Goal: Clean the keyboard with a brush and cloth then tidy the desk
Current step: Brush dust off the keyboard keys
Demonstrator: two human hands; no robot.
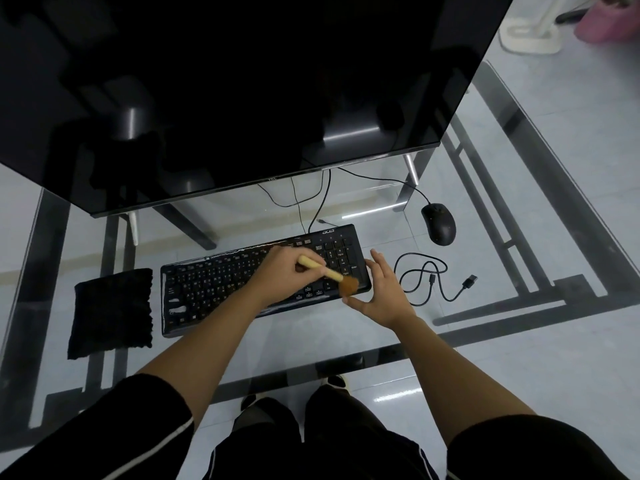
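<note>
Glass desk (485,188) holds an "acer" keyboard (221,282); left hand (280,271) grips a brush (332,276), right hand (384,292) spread.

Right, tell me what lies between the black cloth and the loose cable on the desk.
In the head view, the keyboard lies between the cloth and the loose cable, with both hands there, the left hand holding the brush.

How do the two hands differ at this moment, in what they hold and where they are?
The left hand holds the brush over the keyboard; the right hand is open and holds nothing. The left is above the keys, the right at the keyboard's right end. Both arms are bare.
</note>
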